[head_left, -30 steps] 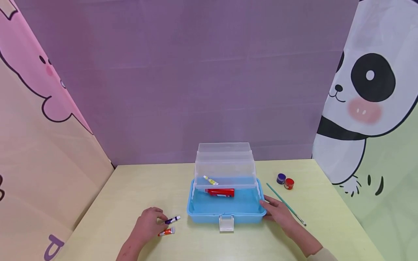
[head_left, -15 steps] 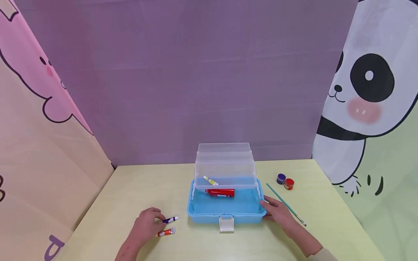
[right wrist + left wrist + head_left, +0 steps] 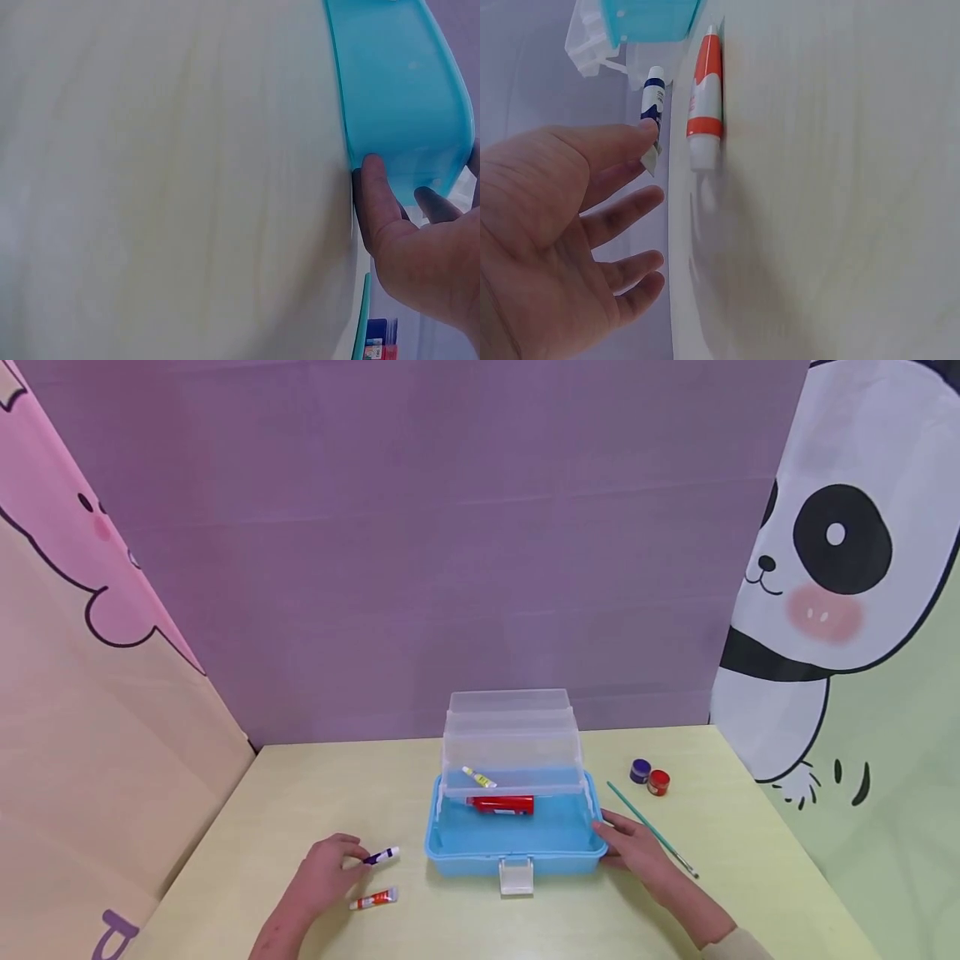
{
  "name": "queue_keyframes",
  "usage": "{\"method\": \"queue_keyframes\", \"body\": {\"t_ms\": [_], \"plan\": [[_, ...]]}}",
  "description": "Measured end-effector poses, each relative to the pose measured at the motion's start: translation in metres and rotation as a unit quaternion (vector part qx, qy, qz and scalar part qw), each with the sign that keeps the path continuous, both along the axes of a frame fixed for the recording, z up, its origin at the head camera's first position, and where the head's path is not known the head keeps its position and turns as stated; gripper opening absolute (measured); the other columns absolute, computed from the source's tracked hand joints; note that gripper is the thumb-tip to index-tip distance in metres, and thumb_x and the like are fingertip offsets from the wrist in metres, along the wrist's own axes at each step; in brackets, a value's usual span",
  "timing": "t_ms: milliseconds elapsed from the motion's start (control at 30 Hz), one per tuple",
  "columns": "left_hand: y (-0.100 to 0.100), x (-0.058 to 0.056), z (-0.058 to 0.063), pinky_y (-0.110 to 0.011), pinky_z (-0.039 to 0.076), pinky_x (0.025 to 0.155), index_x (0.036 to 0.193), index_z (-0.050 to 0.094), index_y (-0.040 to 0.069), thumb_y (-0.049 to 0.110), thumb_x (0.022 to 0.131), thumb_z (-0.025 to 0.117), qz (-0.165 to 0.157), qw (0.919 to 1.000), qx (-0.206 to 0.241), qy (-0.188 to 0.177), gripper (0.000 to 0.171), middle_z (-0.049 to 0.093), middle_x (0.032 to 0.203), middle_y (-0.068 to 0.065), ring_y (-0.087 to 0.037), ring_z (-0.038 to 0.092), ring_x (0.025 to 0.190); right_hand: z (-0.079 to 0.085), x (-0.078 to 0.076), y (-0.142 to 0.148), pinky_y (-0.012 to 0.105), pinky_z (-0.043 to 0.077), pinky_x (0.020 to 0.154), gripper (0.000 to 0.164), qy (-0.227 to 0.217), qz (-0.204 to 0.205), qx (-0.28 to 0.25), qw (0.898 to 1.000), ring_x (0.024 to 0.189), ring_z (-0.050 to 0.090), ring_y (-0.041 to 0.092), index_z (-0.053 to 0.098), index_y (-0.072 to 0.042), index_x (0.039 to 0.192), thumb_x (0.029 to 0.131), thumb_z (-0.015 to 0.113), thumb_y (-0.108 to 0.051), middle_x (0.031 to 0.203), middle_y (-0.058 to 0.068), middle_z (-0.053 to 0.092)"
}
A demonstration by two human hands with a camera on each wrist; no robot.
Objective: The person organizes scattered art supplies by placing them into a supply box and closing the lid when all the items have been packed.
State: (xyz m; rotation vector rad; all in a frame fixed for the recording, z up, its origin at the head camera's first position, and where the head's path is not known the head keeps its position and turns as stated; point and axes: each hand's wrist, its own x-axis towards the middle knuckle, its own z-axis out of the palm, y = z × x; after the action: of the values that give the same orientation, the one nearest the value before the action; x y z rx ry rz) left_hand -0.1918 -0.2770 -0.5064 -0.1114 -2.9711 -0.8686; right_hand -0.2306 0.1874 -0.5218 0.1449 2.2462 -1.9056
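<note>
My left hand (image 3: 326,874) pinches a small paint tube with a dark purple-blue band (image 3: 652,101) between thumb and finger; its other fingers are spread in the left wrist view. Beside that hand an orange-and-white paint tube (image 3: 373,898) lies on the table. My right hand (image 3: 637,852) holds the right side of a blue storage box (image 3: 517,864), with its thumb at the rim and fingers against the outer wall (image 3: 405,97). Inside the box lie a red bottle (image 3: 504,805) and a yellow paint tube (image 3: 478,777), the latter seen through the raised clear lid (image 3: 512,739).
Right of the box, a teal paintbrush (image 3: 651,828) lies diagonally on the table (image 3: 360,785). Behind it stand a purple paint jar (image 3: 640,771) and a red one (image 3: 658,782). A white latch (image 3: 516,877) hangs at the box front. Purple cloth (image 3: 390,568) rises behind the table.
My left hand has shifted slightly left with the purple-blue tube, away from the orange tube, which has turned slightly. My right hand stays on the box. The head view has shifted a little.
</note>
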Motion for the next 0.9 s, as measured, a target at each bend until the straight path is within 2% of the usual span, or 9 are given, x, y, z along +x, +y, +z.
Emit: {"method": "queue_keyframes", "body": {"t_ms": [233, 600, 900], "plan": [[-0.005, -0.001, 0.009, -0.057, 0.042, 0.095, 0.087, 0.075, 0.009, 0.006, 0.081, 0.075, -0.015, 0.9994, 0.023, 0.023, 0.007, 0.063, 0.114, -0.019, -0.041, 0.057, 0.109, 0.0, 0.0, -0.001, 0.043, 0.056, 0.079, 0.063, 0.002, 0.0, 0.004, 1.0, 0.096, 0.067, 0.031, 0.047, 0.002, 0.141, 0.094, 0.064, -0.036, 0.132, 0.026, 0.055], [-0.011, -0.008, 0.027, -0.057, 0.044, 0.093, 0.089, 0.074, 0.008, 0.009, 0.083, 0.075, -0.032, 0.998, 0.027, 0.047, 0.006, 0.062, 0.115, -0.022, -0.042, 0.057, 0.109, 0.0, 0.001, -0.002, 0.043, 0.056, 0.079, 0.063, 0.004, 0.002, 0.001, 1.0, 0.098, 0.066, 0.032, 0.047, 0.002, 0.141, 0.094, 0.064, -0.036, 0.134, 0.026, 0.053], [-0.012, -0.014, 0.032, -0.056, 0.044, 0.094, 0.09, 0.074, 0.009, 0.008, 0.084, 0.074, -0.032, 0.9976, 0.024, 0.056, 0.006, 0.062, 0.118, -0.022, -0.042, 0.056, 0.111, -0.004, -0.002, 0.0, 0.043, 0.057, 0.078, 0.063, 0.0, -0.003, 0.001, 1.0, 0.095, 0.067, 0.031, 0.046, 0.003, 0.141, 0.094, 0.064, -0.035, 0.133, 0.027, 0.053]]}}
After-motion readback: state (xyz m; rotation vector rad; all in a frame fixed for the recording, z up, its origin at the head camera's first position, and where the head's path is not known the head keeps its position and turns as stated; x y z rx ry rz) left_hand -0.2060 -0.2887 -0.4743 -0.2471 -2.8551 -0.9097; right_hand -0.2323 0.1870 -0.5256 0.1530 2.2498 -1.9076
